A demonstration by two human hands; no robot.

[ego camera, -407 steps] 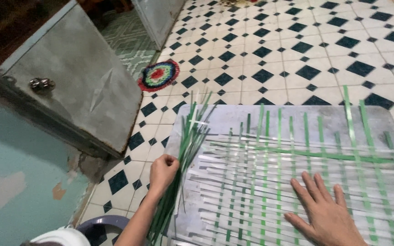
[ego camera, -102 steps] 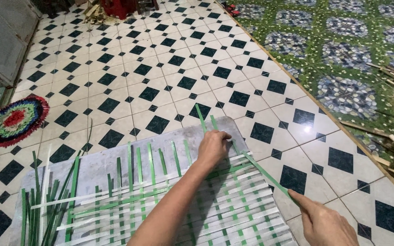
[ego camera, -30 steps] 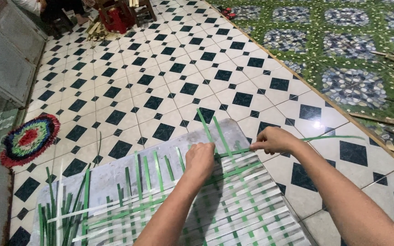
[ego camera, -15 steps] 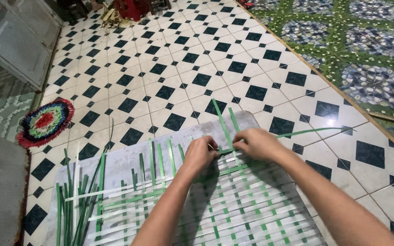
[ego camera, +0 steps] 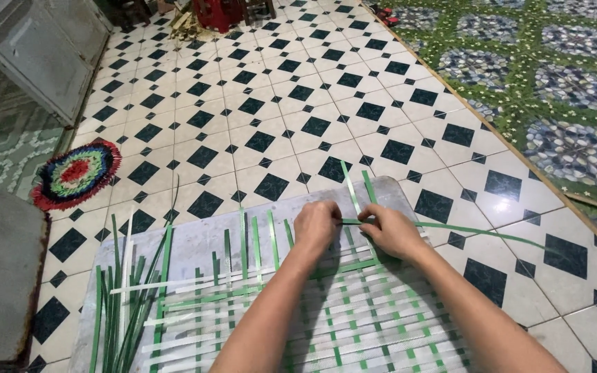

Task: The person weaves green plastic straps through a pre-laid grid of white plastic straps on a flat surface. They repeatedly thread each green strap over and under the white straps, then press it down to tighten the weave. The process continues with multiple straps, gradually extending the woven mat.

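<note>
Pinching a green strip, 2 hands work over the woven mat.

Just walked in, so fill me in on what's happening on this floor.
A person is weaving green and white strips into a flat mat on a grey board laid on the checkered tile floor. The left hand and right hand meet at the mat's far edge, both pinching a long green strip that trails off to the right. Loose green strips lie bundled at the board's left side.
</note>
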